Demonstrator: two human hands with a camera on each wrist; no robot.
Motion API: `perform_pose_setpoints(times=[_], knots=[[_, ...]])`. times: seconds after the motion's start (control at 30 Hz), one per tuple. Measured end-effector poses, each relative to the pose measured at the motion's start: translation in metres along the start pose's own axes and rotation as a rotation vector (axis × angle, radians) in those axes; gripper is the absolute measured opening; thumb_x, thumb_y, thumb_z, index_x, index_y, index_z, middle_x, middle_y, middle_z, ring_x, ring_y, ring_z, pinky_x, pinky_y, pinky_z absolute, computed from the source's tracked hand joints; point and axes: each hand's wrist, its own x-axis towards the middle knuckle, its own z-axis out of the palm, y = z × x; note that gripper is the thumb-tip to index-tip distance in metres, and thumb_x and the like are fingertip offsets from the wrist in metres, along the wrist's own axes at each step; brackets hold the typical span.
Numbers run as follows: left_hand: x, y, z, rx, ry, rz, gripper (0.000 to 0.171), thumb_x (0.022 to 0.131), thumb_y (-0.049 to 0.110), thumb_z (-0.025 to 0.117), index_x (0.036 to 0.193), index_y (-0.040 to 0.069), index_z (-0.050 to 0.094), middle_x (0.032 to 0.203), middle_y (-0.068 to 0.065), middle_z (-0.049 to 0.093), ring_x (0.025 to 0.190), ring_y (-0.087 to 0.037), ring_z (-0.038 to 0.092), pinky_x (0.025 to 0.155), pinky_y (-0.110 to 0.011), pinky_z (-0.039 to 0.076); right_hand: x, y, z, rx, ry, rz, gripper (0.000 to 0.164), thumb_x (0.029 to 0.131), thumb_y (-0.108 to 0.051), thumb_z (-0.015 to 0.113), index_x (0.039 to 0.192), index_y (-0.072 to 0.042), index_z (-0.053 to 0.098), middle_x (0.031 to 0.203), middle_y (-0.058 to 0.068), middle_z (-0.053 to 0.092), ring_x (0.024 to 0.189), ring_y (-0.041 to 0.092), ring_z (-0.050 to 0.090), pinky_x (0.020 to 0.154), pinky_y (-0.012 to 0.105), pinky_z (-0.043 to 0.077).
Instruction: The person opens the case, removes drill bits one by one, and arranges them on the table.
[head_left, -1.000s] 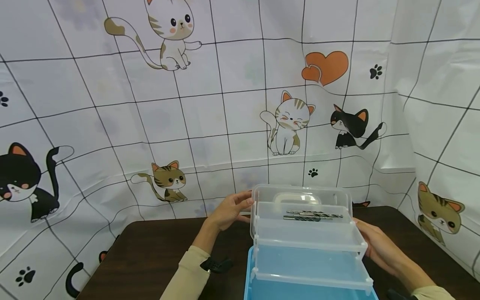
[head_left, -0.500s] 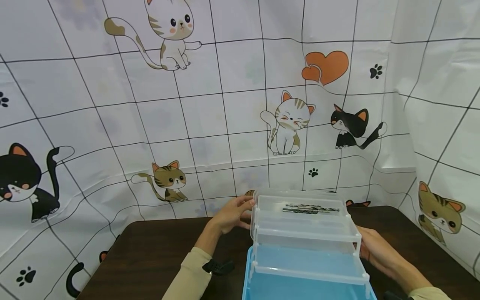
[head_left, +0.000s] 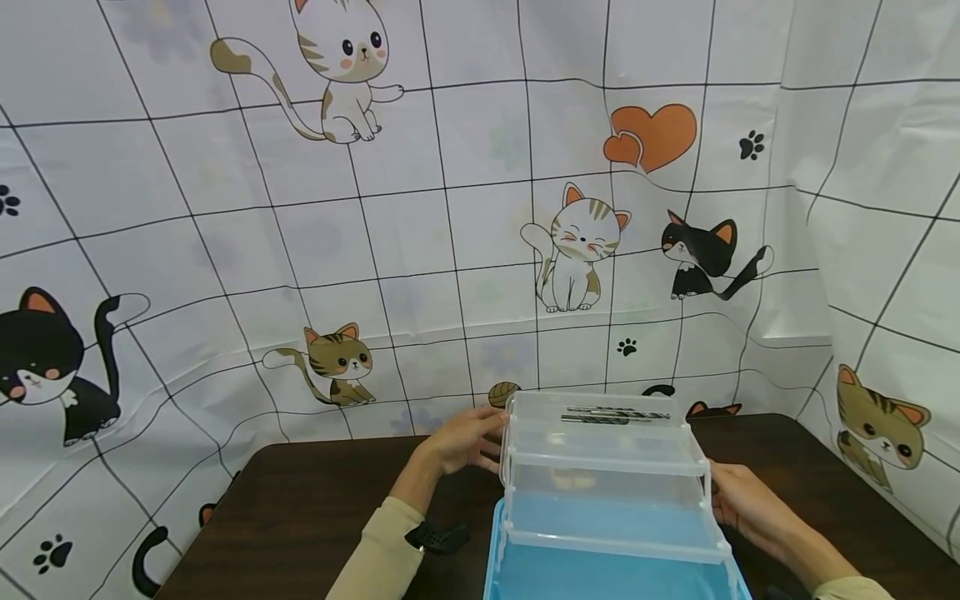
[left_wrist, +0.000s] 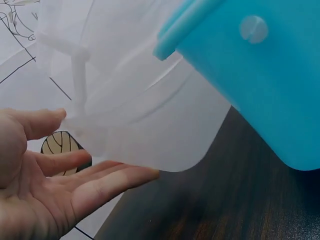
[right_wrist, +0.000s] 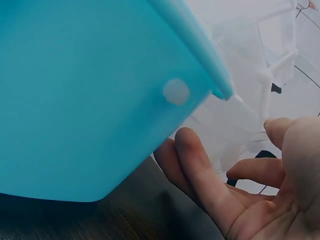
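Note:
A storage box with a blue base [head_left: 615,575] stands opened at the front right of the table. Clear stepped trays [head_left: 600,450] and a clear lid [left_wrist: 185,145] are folded up behind it. Several twist drill bits [head_left: 615,415] lie in the top tray. My left hand [head_left: 461,442] touches the lid's left edge, with its fingers extended under the corner and its thumb near the tray frame. My right hand [head_left: 750,504] is at the right side, its fingers reaching behind the base against the clear plastic; their exact contact is partly hidden.
The dark wooden table [head_left: 322,508] extends left of the box. Behind it and on the right hangs a white grid cloth [head_left: 487,208] printed with cats. A black band [head_left: 438,536] is on my left wrist.
The clear lid has tipped back and lower, and the top tray with the drill bits has swung back with it. Both hands have followed slightly downward.

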Motion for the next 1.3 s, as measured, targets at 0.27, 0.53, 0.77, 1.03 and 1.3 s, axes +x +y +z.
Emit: perform_pose_setpoints(times=[0.27, 0.53, 0.77, 1.03, 1.3], knots=[[-0.007, 0.005, 0.004, 0.021, -0.03, -0.055, 0.047, 0.111, 0.031, 0.048, 0.144, -0.003, 0.048, 0.122, -0.026, 0.06, 0.099, -0.043, 0.069, 0.08, -0.052, 0.059, 0.001, 0.004, 0.003, -0.026, 0.003, 0.016, 0.072, 0.112, -0.046, 0.034, 0.131, 0.021, 0.049, 0.102, 0.014, 0.069, 0.092, 0.027, 0.07, 0.079, 0.044, 0.06], [-0.009, 0.01, 0.005, 0.022, -0.044, -0.106, 0.044, 0.111, 0.028, 0.047, 0.14, -0.005, 0.05, 0.122, -0.025, 0.061, 0.099, -0.041, 0.068, 0.08, -0.052, 0.059, -0.002, 0.001, 0.004, -0.117, 0.007, 0.005, 0.08, 0.11, -0.05, 0.036, 0.134, 0.026, 0.045, 0.111, 0.019, 0.069, 0.098, 0.031, 0.07, 0.081, 0.046, 0.059], [-0.013, 0.015, 0.005, 0.052, -0.018, -0.118, 0.035, 0.111, 0.02, 0.048, 0.129, -0.006, 0.06, 0.109, -0.025, 0.067, 0.095, -0.041, 0.07, 0.08, -0.048, 0.06, -0.003, -0.001, 0.007, -0.15, 0.05, 0.004, 0.076, 0.111, -0.046, 0.037, 0.132, 0.026, 0.048, 0.113, 0.022, 0.069, 0.099, 0.032, 0.07, 0.081, 0.047, 0.059], [-0.013, 0.017, 0.004, 0.063, 0.004, -0.127, 0.031, 0.109, 0.012, 0.049, 0.124, -0.009, 0.066, 0.103, -0.023, 0.07, 0.095, -0.037, 0.071, 0.081, -0.044, 0.06, -0.004, -0.003, 0.016, -0.181, 0.17, 0.027, 0.068, 0.11, -0.042, 0.044, 0.133, 0.021, 0.053, 0.133, 0.034, 0.055, 0.105, 0.036, 0.067, 0.084, 0.048, 0.058], [-0.012, 0.013, 0.003, 0.066, 0.035, -0.135, 0.028, 0.108, 0.01, 0.053, 0.12, -0.009, 0.069, 0.104, -0.023, 0.07, 0.094, -0.037, 0.072, 0.079, -0.041, 0.06, -0.002, -0.002, 0.013, -0.177, 0.128, 0.027, 0.067, 0.112, -0.039, 0.041, 0.136, 0.023, 0.048, 0.141, 0.041, 0.044, 0.109, 0.038, 0.065, 0.086, 0.048, 0.057]])
